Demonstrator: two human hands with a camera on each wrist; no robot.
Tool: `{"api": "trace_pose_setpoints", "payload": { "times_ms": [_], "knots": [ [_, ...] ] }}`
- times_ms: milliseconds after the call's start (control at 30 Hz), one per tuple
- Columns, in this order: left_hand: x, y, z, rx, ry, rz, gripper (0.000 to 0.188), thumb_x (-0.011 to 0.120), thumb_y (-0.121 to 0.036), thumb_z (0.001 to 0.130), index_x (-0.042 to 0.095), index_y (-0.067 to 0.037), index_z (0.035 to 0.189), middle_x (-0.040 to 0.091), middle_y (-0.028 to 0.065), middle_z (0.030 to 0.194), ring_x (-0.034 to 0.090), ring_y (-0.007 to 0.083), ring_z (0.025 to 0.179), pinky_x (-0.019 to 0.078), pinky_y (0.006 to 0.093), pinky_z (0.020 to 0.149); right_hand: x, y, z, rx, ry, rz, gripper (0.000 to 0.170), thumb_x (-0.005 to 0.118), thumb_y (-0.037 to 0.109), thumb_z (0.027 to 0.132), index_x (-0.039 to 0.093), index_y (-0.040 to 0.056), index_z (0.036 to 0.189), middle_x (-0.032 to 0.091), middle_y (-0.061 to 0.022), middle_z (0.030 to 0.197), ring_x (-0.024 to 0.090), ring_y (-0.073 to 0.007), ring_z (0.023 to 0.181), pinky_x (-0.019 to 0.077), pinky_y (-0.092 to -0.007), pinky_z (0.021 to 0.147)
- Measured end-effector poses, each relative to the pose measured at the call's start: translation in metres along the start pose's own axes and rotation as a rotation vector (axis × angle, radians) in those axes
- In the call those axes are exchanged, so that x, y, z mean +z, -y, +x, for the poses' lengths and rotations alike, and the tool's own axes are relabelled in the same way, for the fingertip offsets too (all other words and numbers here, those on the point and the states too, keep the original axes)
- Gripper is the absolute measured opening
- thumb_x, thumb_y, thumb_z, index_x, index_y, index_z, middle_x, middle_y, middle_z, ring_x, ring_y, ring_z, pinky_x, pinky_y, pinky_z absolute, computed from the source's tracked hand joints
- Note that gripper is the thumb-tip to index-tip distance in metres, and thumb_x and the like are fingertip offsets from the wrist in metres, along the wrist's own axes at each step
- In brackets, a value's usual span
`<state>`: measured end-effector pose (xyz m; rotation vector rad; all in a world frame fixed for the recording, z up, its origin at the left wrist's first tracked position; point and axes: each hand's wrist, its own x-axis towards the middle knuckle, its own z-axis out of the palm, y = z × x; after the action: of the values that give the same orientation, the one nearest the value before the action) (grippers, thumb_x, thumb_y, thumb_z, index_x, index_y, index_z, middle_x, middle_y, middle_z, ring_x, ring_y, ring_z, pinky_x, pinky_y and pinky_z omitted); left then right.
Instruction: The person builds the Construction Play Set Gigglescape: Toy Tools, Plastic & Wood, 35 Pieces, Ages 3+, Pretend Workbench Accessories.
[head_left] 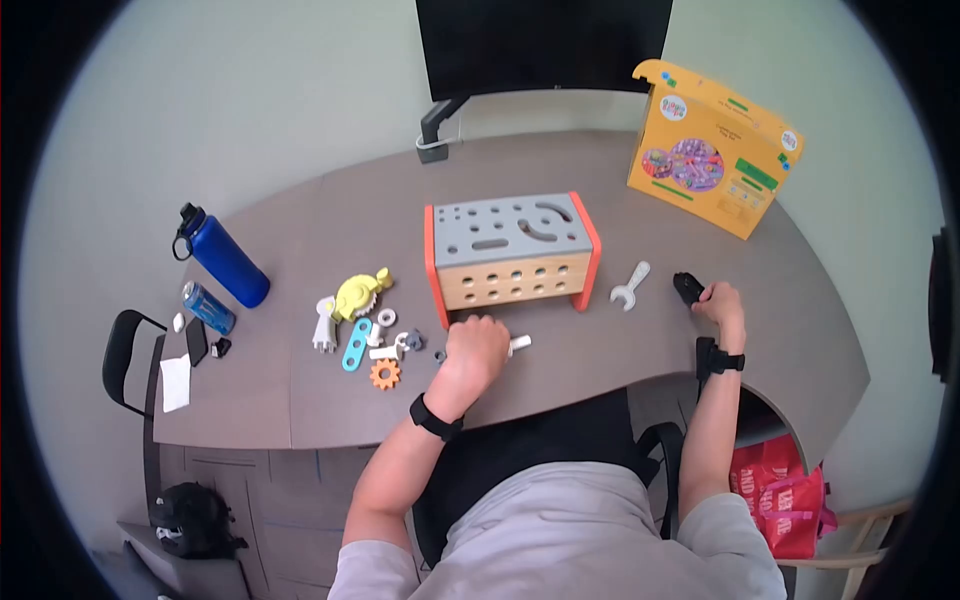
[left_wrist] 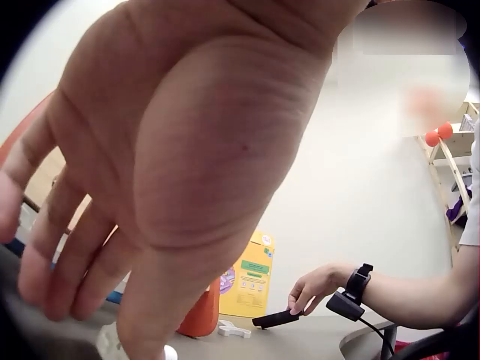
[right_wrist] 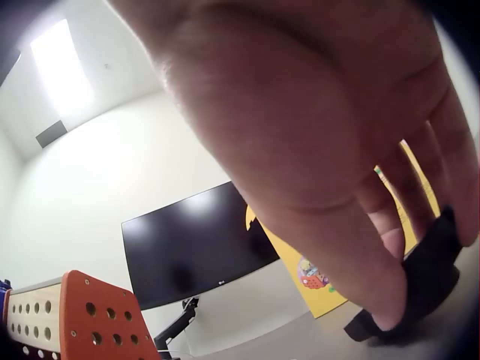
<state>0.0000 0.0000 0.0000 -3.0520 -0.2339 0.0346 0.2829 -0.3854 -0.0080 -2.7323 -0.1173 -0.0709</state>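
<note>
"How do the hands stand?"

"Well apart. The right hand (head_left: 722, 306) grips a black object (head_left: 686, 288), which juts forward and leftward from its fingers."

"And the left hand (head_left: 477, 349)?"

"Over a white peg (head_left: 521, 343) — one end shows just to its right, the long axis running roughly towards the right hand. Whether it's pinched, I can't tell."

"Nearest hand to the wrench (head_left: 629, 287)?"

"The right — the wrench lies to its left."
</note>
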Motion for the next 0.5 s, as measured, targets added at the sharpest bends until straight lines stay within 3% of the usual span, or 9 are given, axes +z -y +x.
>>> {"api": "trace_pose_setpoints", "payload": {
  "times_ms": [33, 200, 300, 367, 400, 500],
  "knots": [
    [0.003, 0.001, 0.003, 0.001, 0.028, -0.025, 0.028, 0.08, -0.024, 0.088, 0.075, -0.004, 0.106, 0.078, 0.0106, 0.103, 0.077, 0.0286, 0.101, 0.0647, 0.0435, 0.081, 0.005, -0.005, 0.005, 0.026, 0.033, 0.011, 0.036, 0.098, 0.014, 0.067, 0.069, 0.0062, 0.087, 0.078, -0.0145, 0.087, 0.075, -0.0315, 0.079, 0.0603, -0.0414, 0.075],
    [0.01, 0.004, 0.01, 0.038, 0.042, -0.062, 0.018, 0.075, -0.019, 0.089, 0.078, -0.004, 0.099, 0.079, 0.0124, 0.1, 0.079, 0.0309, 0.098, 0.0648, 0.0458, 0.08, 0.011, -0.009, 0.01, 0.06, 0.102, -0.082, 0.051, 0.103, 0.018, 0.062, 0.067, 0.0072, 0.097, 0.077, -0.0151, 0.099, 0.076, -0.0317, 0.092, 0.0598, -0.0427, 0.082],
    [0.007, 0.0, 0.007, 0.056, 0.014, -0.062, 0.02, 0.078, -0.022, 0.09, 0.078, -0.004, 0.099, 0.079, 0.0121, 0.1, 0.079, 0.0309, 0.098, 0.0648, 0.045, 0.08, -0.002, 0.014, -0.016, 0.056, 0.024, -0.074, 0.05, 0.101, 0.022, 0.066, 0.068, 0.0059, 0.099, 0.077, -0.0162, 0.103, 0.075, -0.0338, 0.099, 0.0586, -0.0441, 0.086],
    [0.007, 0.0, 0.01, 0.077, -0.008, -0.056, 0.024, 0.08, -0.027, 0.09, 0.078, -0.004, 0.098, 0.079, 0.0116, 0.099, 0.078, 0.0308, 0.097, 0.0646, 0.0448, 0.081, -0.012, 0.034, -0.028, -0.075, -0.125, -0.078, 0.044, 0.094, 0.026, 0.078, 0.07, 0.0062, 0.108, 0.077, -0.017, 0.112, 0.073, -0.0376, 0.107, 0.0578, -0.0481, 0.091],
    [0.008, 0.0, 0.011, 0.078, -0.004, -0.056, 0.024, 0.08, -0.027, 0.09, 0.078, -0.004, 0.098, 0.079, 0.0116, 0.099, 0.078, 0.0308, 0.097, 0.0646, 0.0448, 0.081, -0.02, 0.044, -0.035, -0.072, -0.121, -0.078, 0.044, 0.094, 0.026, 0.078, 0.07, 0.0062, 0.108, 0.077, -0.017, 0.112, 0.073, -0.0376, 0.107, 0.0578, -0.0481, 0.091],
    [0.0, 0.0, 0.011, 0.105, -0.006, -0.052, 0.023, 0.08, -0.027, 0.091, 0.077, -0.004, 0.096, 0.078, 0.0121, 0.097, 0.078, 0.0318, 0.095, 0.0639, 0.0454, 0.079, -0.039, 0.09, -0.071, -0.39, -0.092, 0.089, 0.032, 0.086, 0.024, 0.088, 0.07, 0.0054, 0.11, 0.077, -0.0156, 0.109, 0.073, -0.0366, 0.106, 0.0577, -0.0469, 0.09]
  ]
}}
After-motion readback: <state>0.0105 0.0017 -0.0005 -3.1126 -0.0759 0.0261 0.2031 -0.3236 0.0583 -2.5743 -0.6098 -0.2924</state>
